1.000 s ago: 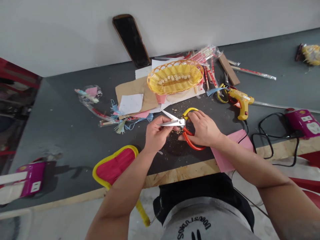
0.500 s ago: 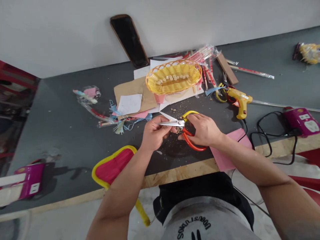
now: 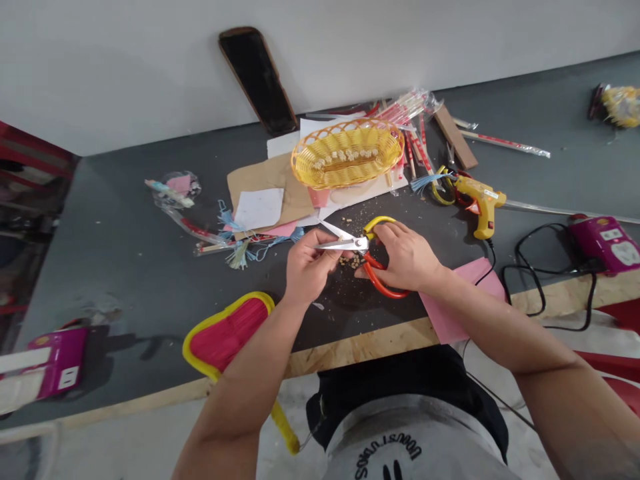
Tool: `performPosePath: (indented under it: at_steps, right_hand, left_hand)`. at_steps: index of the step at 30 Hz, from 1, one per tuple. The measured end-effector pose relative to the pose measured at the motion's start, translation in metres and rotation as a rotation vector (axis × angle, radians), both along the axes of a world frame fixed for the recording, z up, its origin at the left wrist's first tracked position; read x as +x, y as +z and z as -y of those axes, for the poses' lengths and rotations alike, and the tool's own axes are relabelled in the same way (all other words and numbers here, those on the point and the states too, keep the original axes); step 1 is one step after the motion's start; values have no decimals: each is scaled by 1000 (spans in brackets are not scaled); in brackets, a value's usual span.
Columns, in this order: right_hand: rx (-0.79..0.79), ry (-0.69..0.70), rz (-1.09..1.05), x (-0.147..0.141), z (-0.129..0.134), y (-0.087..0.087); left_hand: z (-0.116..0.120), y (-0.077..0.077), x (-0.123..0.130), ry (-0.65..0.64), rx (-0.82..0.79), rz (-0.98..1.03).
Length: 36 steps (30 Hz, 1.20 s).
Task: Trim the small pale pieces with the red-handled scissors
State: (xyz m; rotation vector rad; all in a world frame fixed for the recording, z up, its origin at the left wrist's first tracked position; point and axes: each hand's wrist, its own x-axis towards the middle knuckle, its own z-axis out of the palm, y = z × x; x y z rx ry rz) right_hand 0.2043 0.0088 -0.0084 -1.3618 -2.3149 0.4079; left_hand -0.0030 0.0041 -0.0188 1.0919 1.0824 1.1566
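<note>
My right hand (image 3: 407, 257) is closed on the red and yellow handles of a pair of scissors (image 3: 361, 245), whose blades point left and stand apart. Beside the blades, my left hand (image 3: 309, 267) has its fingers pinched together; what they hold is too small to make out. Small tan pieces (image 3: 355, 261) and crumbs lie on the dark table under the scissors. Beyond my hands, a yellow woven basket (image 3: 345, 175) holds a row of small pale pieces.
Around the basket are brown paper (image 3: 255, 177), wrapped sticks (image 3: 407, 110) and a leaning phone (image 3: 260, 80). A yellow glue gun (image 3: 483, 203) and pink paper (image 3: 467, 293) lie right. Left are blue tassels (image 3: 243, 253) and a pink-yellow fan shape (image 3: 230, 333).
The scissor handles have drawn slightly closer together, and the blades have narrowed a little. Both hands stay in nearly the same place.
</note>
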Motion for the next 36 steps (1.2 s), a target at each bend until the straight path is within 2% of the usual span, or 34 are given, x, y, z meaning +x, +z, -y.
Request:
performPosePath:
  at_steps: [9, 17, 21, 28, 36]
  right_hand:
    - [5, 82, -27, 0, 0, -1]
    - [-26, 22, -5, 1, 4, 0]
    - [-50, 11, 24, 1, 4, 2]
    - [-75, -19, 12, -2, 3, 3]
    - [-6, 51, -5, -1, 2, 1]
  left_hand:
    - [1, 11, -2, -107, -86, 70]
    - [-1, 12, 1, -95, -115, 87]
    - [1, 9, 1, -70, -83, 53]
    - [2, 7, 1, 18, 51, -135]
    - [1, 6, -2, -82, 16, -40]
